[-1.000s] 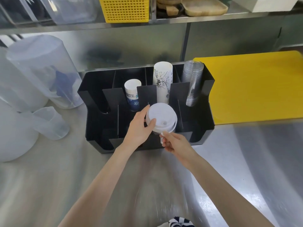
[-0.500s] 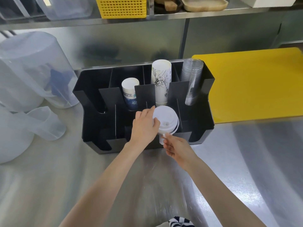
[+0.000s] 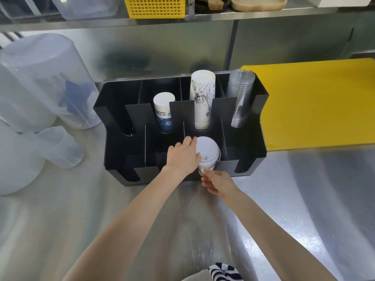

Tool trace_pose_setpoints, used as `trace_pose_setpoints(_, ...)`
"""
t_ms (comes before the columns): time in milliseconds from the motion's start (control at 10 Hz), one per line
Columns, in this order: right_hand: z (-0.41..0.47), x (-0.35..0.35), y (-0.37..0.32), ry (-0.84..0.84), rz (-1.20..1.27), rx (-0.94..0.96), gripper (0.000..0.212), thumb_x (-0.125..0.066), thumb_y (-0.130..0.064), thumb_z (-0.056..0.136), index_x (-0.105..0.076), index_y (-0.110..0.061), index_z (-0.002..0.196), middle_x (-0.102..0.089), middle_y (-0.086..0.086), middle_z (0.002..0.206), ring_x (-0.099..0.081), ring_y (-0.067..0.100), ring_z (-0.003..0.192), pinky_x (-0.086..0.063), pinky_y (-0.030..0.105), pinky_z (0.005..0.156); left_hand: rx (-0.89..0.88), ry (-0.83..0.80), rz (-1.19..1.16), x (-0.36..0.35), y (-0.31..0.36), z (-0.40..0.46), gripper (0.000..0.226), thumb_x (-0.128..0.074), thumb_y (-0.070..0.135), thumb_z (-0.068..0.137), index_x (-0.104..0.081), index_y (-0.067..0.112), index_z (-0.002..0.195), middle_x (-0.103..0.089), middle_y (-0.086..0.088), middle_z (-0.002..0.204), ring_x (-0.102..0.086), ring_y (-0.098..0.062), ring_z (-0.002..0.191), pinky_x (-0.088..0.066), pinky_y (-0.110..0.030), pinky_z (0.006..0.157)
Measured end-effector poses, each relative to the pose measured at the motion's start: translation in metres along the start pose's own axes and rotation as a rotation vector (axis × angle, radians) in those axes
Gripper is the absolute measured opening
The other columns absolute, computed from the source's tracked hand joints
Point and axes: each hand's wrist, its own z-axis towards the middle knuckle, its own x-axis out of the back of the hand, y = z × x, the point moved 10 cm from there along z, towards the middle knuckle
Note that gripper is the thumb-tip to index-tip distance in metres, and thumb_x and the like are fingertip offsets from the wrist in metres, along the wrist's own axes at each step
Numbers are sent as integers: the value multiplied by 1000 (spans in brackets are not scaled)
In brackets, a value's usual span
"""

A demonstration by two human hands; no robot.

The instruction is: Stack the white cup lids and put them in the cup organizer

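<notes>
A stack of white cup lids (image 3: pixel 209 151) sits low in a front compartment of the black cup organizer (image 3: pixel 113 138), right of its middle. My left hand (image 3: pixel 182 157) lies over the stack's left side, fingers curved around it. From below, at the organizer's front wall, my right hand (image 3: pixel 215 180) pinches the stack's bottom edge. The lower lids are hidden behind the front wall and my hands.
The organizer's back slots hold a short paper cup stack (image 3: pixel 164 112), a tall printed paper cup stack (image 3: pixel 203 100) and clear plastic cups (image 3: pixel 240 98). A yellow cutting board (image 3: pixel 316 102) lies to the right. Translucent plastic jugs (image 3: pixel 46 84) stand at the left on the steel counter.
The lid stack has come down from above the organizer's front edge into the front compartment, both hands moving with it. My left hand now covers more of the stack.
</notes>
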Motion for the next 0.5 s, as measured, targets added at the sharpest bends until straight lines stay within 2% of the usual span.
trace_pose_setpoints(100,-1,0,0,-12,-34,2,30,-51,-28,90,-64,-6,105,-61,-5,72,-57,6,65,-43,20,63,-1,-12,-10,-1,1,-1,56,-33,30,95,-14,11,144,-30,-11,146,-47,-35,120,-41,-42,95)
trace_pose_setpoints(300,-2,0,-3,-46,-103,41,35,-50,-35,89,-64,-9,107,-65,-4,76,-60,7,69,-45,20,67,24,16,0,5,-1,2,54,-34,32,95,-18,14,143,-32,-8,148,-44,-34,125,-33,-45,103)
trace_pose_setpoints(400,-11,1,-5,-66,-241,65,33,-53,-37,87,-61,-9,103,-66,2,90,-62,13,82,-48,26,78,6,50,-94,9,0,-8,52,-36,32,95,-23,16,142,-34,-6,149,-38,-32,129,-30,-45,106)
trace_pose_setpoints(500,-16,8,-13,-51,-345,108,31,-54,-31,87,-62,-6,102,-64,6,95,-61,15,88,-47,29,84,-12,111,-180,18,-2,-14,51,-38,30,94,-25,16,142,-32,-6,149,-36,-33,129,-31,-46,105)
